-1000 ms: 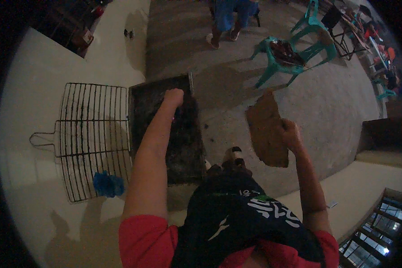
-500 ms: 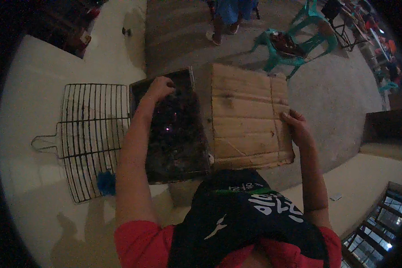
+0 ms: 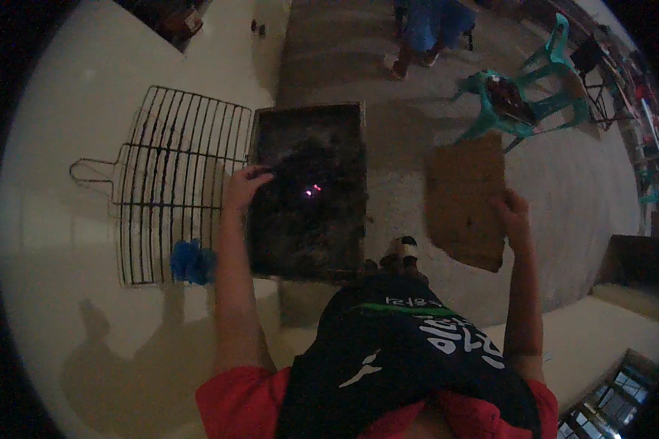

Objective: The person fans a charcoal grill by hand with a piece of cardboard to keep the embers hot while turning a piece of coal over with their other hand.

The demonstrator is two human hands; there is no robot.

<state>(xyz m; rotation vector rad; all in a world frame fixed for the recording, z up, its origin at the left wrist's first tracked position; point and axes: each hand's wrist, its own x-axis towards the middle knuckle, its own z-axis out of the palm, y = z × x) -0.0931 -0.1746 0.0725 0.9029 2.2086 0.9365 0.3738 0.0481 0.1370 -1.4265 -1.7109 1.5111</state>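
Note:
My right hand (image 3: 515, 212) grips the right edge of a flat piece of brown cardboard (image 3: 463, 201), held up to the right of a charcoal grill. The grill (image 3: 363, 157) is a dark rectangular box; its dark charcoal (image 3: 307, 227) has a few small glowing pink spots near the middle. At the grill's left rim is my left hand (image 3: 247, 186), its fingers closed together; what is between them, if anything, is lost in the dark. Left of it lies a wire grill grate (image 3: 172, 183) with a looped handle. A bunched blue thing (image 3: 190, 261) is at its lower part.
A pale wall or ledge (image 3: 58, 278) runs along the left. Beyond the cardboard stands a green plastic chair (image 3: 479, 110) with a dark item on its seat. A person in blue clothing (image 3: 439, 25) is on the far side. A shoe (image 3: 406, 249) shows below the grill.
The cardboard has swung right, away from the grill, and turned more edge-on. My left hand has drawn back from over the charcoal to the left rim. The whole view has shifted.

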